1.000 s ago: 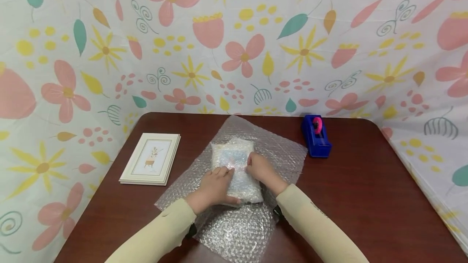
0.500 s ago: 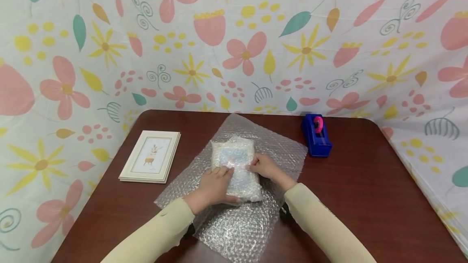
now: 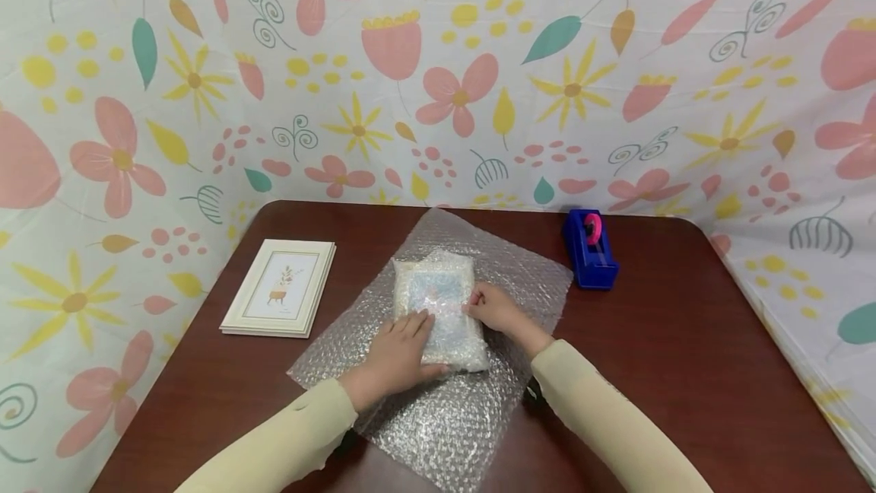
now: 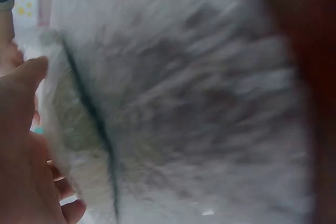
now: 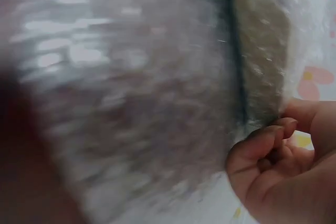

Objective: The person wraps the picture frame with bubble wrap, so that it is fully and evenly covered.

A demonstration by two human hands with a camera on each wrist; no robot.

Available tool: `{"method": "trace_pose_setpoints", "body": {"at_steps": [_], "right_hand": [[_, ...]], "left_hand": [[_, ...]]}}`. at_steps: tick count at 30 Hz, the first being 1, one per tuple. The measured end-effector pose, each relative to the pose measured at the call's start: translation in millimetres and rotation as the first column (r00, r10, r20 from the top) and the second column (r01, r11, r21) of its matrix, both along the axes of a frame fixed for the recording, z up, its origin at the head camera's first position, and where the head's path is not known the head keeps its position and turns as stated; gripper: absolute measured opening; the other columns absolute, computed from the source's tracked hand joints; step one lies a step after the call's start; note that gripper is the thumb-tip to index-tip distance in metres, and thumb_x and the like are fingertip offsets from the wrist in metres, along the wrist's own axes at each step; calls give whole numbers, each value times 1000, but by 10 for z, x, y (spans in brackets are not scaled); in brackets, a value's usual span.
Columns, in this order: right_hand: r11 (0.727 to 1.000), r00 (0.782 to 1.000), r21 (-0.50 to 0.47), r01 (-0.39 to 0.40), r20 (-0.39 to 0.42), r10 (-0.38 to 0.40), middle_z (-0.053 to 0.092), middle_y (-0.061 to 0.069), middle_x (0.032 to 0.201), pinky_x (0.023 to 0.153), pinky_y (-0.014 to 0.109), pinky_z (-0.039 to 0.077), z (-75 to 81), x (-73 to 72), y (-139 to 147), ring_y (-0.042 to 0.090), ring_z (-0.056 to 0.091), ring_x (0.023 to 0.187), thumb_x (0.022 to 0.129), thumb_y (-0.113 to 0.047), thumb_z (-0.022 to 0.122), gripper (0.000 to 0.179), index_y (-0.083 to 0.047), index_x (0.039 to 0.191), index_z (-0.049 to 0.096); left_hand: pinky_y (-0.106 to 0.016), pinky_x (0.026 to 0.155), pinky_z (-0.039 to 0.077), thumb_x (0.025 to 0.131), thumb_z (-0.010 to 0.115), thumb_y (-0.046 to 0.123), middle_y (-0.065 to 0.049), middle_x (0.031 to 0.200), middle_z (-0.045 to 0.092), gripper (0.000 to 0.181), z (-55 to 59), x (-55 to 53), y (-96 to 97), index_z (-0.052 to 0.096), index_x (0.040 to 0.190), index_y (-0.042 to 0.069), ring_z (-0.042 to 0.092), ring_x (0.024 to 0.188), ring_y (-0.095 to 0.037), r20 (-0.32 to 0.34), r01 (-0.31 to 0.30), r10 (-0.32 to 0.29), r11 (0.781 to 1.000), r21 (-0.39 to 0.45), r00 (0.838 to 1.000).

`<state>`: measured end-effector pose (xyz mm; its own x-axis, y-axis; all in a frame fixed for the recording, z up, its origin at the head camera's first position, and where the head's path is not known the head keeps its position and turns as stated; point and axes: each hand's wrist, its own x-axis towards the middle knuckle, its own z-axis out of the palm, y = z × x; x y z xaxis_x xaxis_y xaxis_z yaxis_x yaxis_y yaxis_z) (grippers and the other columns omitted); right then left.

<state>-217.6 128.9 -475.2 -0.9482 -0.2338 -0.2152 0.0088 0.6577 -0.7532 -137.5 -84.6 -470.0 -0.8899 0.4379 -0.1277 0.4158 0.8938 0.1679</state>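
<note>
Floral fabric backs the brown table. On it, a bubble-wrapped picture frame lies, long axis running away from the person, far end slightly left; the left hand rests straight-fingered on its left side, the right hand pinches its right edge.

The frame is cream, with a pale blue picture showing blurrily through a clear layer of bubble wrap. It lies flat, picture up, its long sides leaning slightly from 11 toward 5 o'clock. In both wrist views a dark line marks its near edge. Beneath it the wrap spreads as a shiny, crinkled diamond, with corners near 12, 2, 6 and 8 o'clock. The left hand rests on the frame from 8 o'clock, fingers extended; the right hand pinches the wrap at its 3 o'clock edge.
</note>
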Motion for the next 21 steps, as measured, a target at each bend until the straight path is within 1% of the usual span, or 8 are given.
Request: {"method": "trace_pose_setpoints", "body": {"at_steps": [4,8,11,14,16,19,20,21], "right_hand": [[1000,1000,19,-7,2,6,49,2,76,57,25,39,25,106,7,14,44,65,103,-18,61,16,-2,105,58],[999,999,26,-34,16,34,59,13,88,62,32,47,94,274,12,21,54,72,103,-28,61,41,3,129,56],[995,997,70,-70,-13,71,64,28,119,84,48,58,128,393,11,37,65,101,97,-34,69,61,7,140,51],[991,995,105,-85,-47,90,52,34,145,107,62,49,128,487,7,50,54,131,93,-32,75,71,8,145,47],[993,995,101,-69,-59,75,47,35,151,113,64,43,105,526,1,52,48,138,92,-29,76,73,7,147,46],[996,997,83,-32,-64,37,43,34,153,113,66,42,63,558,-18,53,46,139,92,-26,76,71,5,149,45],[997,998,71,-22,-60,26,42,34,154,114,66,41,52,562,-26,54,45,140,92,-25,76,71,4,149,44],[998,998,58,-15,-56,18,40,34,155,114,67,40,46,568,-34,54,44,140,93,-25,75,71,4,150,44]], "left_hand": [[-52,126,32,95,57,65,-14,167,33,90,-24,39,-10,35,159,4,35,155,-35,1,4,-4,999,32,1000],[-54,124,35,93,63,61,-17,164,38,88,-14,42,-2,41,155,3,39,152,-37,-22,1,1,995,99,1000],[-57,121,38,90,69,57,-20,161,42,86,-11,44,1,46,151,2,43,149,-39,-40,-5,12,986,168,999],[-59,121,37,90,72,54,-23,162,40,85,-24,56,-4,47,150,1,41,149,-42,-32,-7,14,977,214,999],[-61,121,36,90,73,52,-26,162,37,85,-31,62,-16,46,151,-1,39,150,-45,-22,1,5,972,234,1000],[-63,119,37,92,71,48,-30,163,33,82,-26,56,-60,45,151,-2,35,150,-49,15,-15,11,952,307,1000],[-65,119,36,94,70,46,-30,164,31,81,-12,51,-85,43,152,-3,34,151,-50,44,-42,28,937,347,999],[-66,119,35,96,69,43,-31,164,29,80,4,46,-116,40,153,-3,32,151,-50,81,-79,51,914,398,995]]}}
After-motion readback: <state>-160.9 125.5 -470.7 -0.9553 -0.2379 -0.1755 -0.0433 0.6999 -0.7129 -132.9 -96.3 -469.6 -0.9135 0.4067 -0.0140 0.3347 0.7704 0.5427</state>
